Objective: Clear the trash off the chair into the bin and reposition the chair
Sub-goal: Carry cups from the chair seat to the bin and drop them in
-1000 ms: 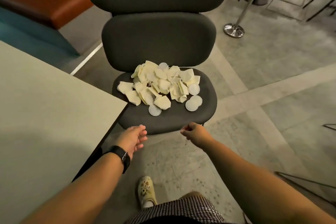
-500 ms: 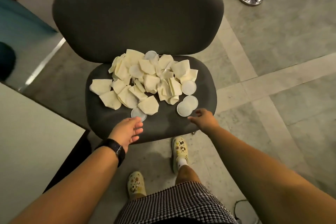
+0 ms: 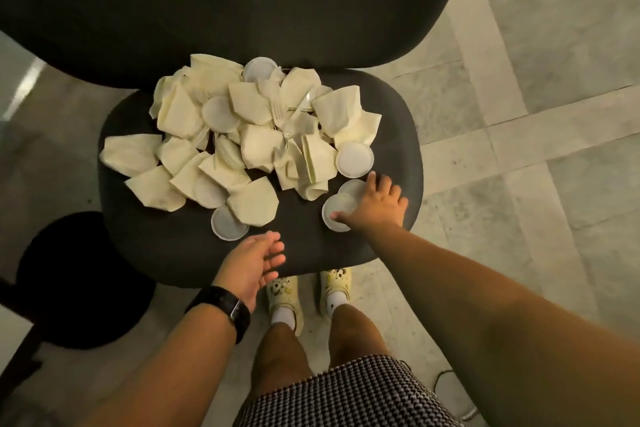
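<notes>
A dark grey padded chair (image 3: 388, 121) stands right in front of me, its seat covered by a heap of cream paper napkins (image 3: 256, 146) mixed with small white round lids and clear plastic forks. My right hand (image 3: 375, 206) lies spread over two overlapping white lids (image 3: 337, 213) at the seat's right front, thumb touching the nearer one. My left hand (image 3: 254, 262) hovers open, fingers relaxed, over the seat's front edge, just below another white lid (image 3: 227, 227). It holds nothing.
A black round bin (image 3: 72, 281) sits on the floor at the left, beside the chair's front corner. Pale marble tile floor (image 3: 536, 114) spreads to the right. My feet in light clogs (image 3: 311, 291) stand just under the seat's front edge.
I have stepped closer and leaned over the seat. My right hand moved forward onto the two lids at the right front. My left hand stayed open near the seat's front.
</notes>
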